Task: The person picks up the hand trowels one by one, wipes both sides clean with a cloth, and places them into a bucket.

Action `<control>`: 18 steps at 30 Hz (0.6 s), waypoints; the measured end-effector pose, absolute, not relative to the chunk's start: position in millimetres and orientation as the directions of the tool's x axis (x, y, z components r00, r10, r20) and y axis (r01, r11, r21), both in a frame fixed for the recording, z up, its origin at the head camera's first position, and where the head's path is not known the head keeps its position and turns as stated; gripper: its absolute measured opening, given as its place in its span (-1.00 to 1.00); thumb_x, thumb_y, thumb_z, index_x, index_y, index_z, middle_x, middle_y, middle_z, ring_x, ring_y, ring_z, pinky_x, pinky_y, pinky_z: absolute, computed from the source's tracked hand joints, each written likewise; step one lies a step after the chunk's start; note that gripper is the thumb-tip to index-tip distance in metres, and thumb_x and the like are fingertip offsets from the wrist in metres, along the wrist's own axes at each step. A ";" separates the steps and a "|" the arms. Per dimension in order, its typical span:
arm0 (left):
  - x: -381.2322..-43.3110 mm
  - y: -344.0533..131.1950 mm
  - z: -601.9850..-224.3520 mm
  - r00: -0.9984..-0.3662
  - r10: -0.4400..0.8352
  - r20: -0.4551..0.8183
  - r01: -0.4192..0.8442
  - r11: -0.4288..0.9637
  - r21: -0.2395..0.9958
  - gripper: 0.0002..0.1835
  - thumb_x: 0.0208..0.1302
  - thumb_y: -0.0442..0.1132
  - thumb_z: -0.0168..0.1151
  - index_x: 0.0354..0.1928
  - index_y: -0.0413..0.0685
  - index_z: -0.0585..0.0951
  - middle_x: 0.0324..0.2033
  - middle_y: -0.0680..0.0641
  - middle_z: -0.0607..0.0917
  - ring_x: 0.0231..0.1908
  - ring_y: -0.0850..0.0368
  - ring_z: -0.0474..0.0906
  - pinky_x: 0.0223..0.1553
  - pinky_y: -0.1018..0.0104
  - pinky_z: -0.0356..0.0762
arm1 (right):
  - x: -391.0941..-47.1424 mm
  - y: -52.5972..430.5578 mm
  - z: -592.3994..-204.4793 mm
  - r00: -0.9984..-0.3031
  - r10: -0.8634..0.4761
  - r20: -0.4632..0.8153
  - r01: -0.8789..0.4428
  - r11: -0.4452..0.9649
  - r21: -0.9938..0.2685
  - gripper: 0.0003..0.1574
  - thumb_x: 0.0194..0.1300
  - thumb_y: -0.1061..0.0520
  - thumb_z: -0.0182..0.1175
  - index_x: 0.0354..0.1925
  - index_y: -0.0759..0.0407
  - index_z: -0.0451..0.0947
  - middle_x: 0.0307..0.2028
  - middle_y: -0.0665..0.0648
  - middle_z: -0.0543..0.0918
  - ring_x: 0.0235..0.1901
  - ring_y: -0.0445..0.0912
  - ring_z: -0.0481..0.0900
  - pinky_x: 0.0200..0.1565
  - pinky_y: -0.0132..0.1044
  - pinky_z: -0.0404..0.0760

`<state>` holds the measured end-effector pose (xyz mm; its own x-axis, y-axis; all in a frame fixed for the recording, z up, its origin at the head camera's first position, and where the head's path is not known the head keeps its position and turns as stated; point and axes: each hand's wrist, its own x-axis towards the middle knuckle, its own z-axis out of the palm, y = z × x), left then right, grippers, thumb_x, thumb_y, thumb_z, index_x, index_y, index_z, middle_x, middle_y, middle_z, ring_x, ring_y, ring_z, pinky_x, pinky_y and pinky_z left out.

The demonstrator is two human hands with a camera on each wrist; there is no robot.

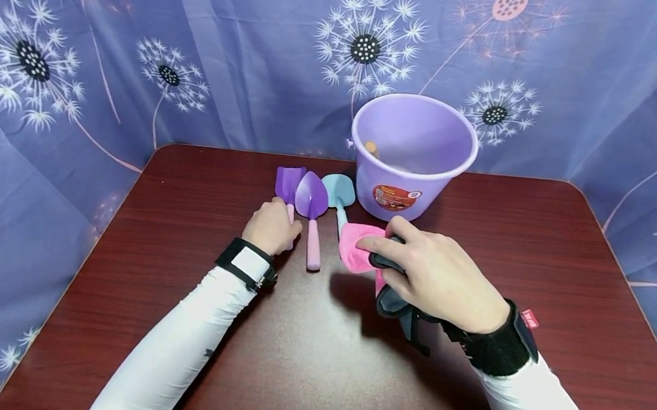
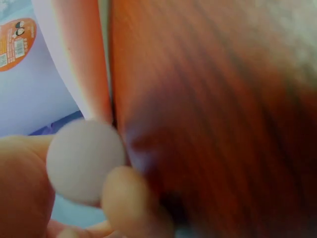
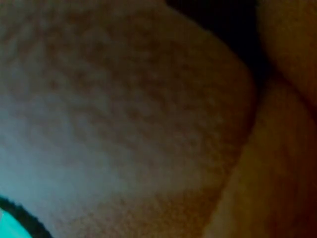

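On the table's left half, my left hand grips the pink handle of a purple square-bladed toy shovel. The left wrist view has the handle's round end between thumb and fingers. Right beside it lies a purple toy trowel with a pink handle. A light-blue toy shovel lies further right, its handle partly covered. My right hand is raised over the table, holding a fuzzy pink cloth together with a dark grey, black-edged fabric piece. The right wrist view is dark and blurred.
A lilac bucket with an orange label stands at the back, right of the shovels. Inside it shows a tan rounded end. The dark red table meets a blue dandelion-print curtain behind and at the sides.
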<state>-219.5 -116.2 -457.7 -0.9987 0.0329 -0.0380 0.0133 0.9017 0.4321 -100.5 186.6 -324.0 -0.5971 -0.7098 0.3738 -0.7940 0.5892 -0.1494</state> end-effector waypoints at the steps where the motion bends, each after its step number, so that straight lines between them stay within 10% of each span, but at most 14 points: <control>1: -215.8 -114.4 -450.1 -0.999 0.026 -0.048 0.003 0.900 0.435 -0.45 0.27 -0.04 0.34 -0.02 -0.45 0.49 -0.30 -0.39 0.69 -0.28 -0.30 0.76 -0.22 -0.14 0.72 | -100.4 186.7 -323.9 -0.598 -0.710 0.373 -0.794 0.590 -0.150 -0.45 0.17 0.25 0.39 0.13 -0.10 0.67 -0.23 -0.04 0.41 -0.61 -0.24 0.30 -0.53 -0.30 0.39; 18: -204.7 -122.0 -419.0 -0.996 -0.090 0.023 -0.071 0.899 0.432 -0.55 0.43 -0.11 0.26 0.03 -0.43 0.47 -0.17 -0.46 0.72 -0.18 -0.43 0.74 -0.18 -0.28 0.68 | -100.8 186.1 -325.3 -0.600 -0.708 0.373 -0.793 0.589 -0.156 -0.45 0.15 0.27 0.36 0.12 -0.10 0.67 -0.24 -0.04 0.42 -0.62 -0.24 0.29 -0.54 -0.31 0.38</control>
